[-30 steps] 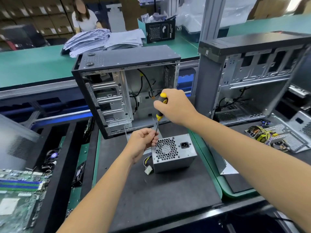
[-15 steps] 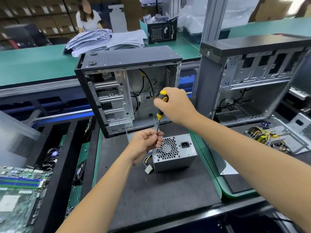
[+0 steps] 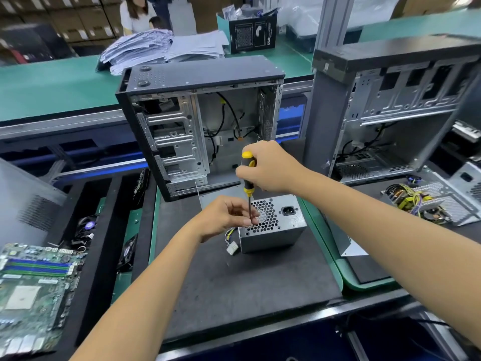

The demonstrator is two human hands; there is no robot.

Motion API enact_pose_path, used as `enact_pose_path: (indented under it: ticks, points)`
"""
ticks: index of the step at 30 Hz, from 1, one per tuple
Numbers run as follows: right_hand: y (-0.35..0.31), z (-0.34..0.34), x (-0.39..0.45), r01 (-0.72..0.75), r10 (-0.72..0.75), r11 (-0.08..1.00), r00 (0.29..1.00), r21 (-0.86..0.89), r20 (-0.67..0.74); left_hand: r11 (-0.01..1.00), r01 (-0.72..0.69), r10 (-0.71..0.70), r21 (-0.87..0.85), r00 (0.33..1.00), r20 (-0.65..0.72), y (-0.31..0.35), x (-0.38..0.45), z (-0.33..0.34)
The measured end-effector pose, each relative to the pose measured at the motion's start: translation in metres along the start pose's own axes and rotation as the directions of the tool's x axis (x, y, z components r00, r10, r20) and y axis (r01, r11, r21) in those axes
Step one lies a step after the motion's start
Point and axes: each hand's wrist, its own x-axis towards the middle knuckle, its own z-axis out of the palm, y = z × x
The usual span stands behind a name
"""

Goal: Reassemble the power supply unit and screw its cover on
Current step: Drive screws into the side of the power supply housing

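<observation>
The left hand point(image 3: 225, 217) hides the near left corner of the power box point(image 3: 273, 227) and the screwdriver point(image 3: 248, 178) tip. No screw can be made out. The far right case point(image 3: 390, 105) looks blurry.

Bright, even overhead light leaves only soft shadows on the dark grey foam work mat point(image 3: 247, 282). Wide-angle bending curves the edges beyond the mat; far cardboard boxes point(image 3: 78, 24) behind it look blurred, slightly overexposed top right.

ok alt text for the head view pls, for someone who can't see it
A right hand holds a yellow-and-black screwdriver upright over a grey power supply unit while the left hand pinches its shaft near the tip. Two open computer cases stand behind.
</observation>
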Motion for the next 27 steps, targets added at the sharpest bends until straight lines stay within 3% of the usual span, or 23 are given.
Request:
enact_pose_path:
  ticks: [20, 24, 27]
  points:
    - [0.002, 0.011, -0.007, 0.158, -0.134, 0.984, 0.961, -0.083, 0.24, 0.945, 0.034, -0.049, 0.326, 0.998, 0.036, -0.003, -0.005, -0.003]
    - [-0.005, 0.006, -0.008, 0.226, -0.158, 0.961, 0.922, -0.162, 0.353, 0.982, 0.093, -0.074, 0.162, 0.99, -0.121, -0.01, -0.008, -0.008]
    - [-0.012, 0.002, -0.008, 0.303, -0.153, 0.908, 0.883, -0.289, 0.443, 0.97, 0.236, -0.244, -0.064, 0.95, -0.195, -0.019, -0.013, -0.009]
